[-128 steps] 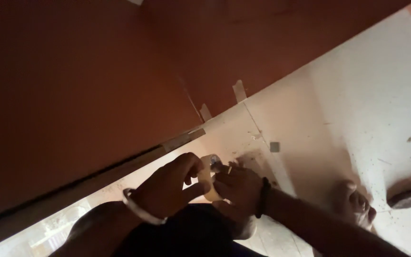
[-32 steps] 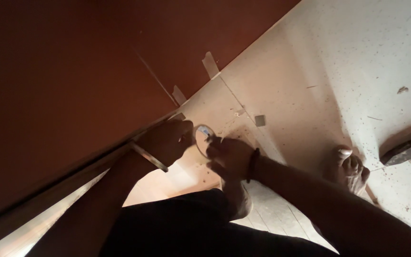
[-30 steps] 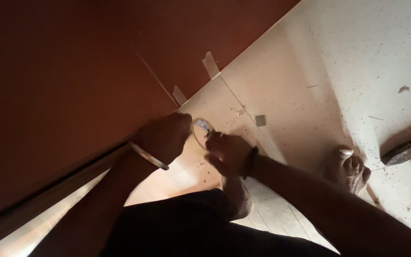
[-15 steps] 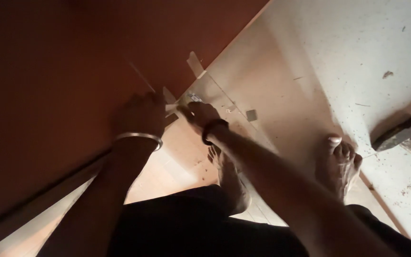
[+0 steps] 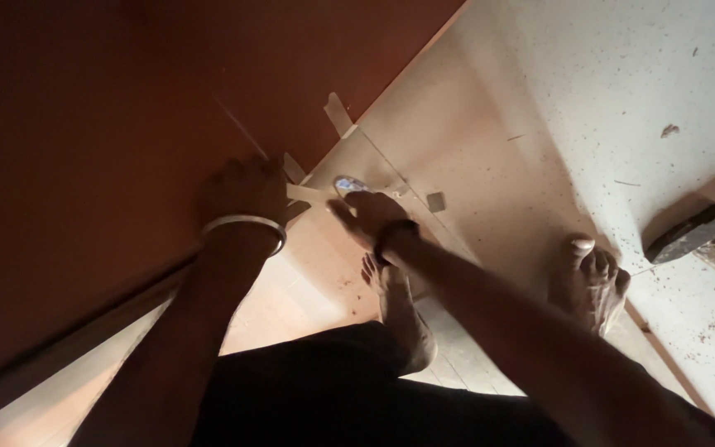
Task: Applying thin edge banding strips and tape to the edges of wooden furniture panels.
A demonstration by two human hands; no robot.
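Big reddish-brown board fills the left of the view, lower edge running diagonally from bottom-left to top-right, w/ a pale sheet on the floor just beside it. Speckled white floor to the right, dark block on it. Two bare feet below.

Left hand, metal bangle at the wrist, lies flat against the board's edge, fingers closed down on the end of a strip of masking tape. Right hand is pinched round the tape roll, apart from the left by the strip's length.

Step, by the look of it: strip being drawn out & laid at the board edge. Next move likely needs the left hand kept pressed & the roll pulled taut, then a tear.

Strip's long axis runs roughly level, left hand to roll, crossing the board edge at an angle. Two earlier tape tabs sit further up the edge.
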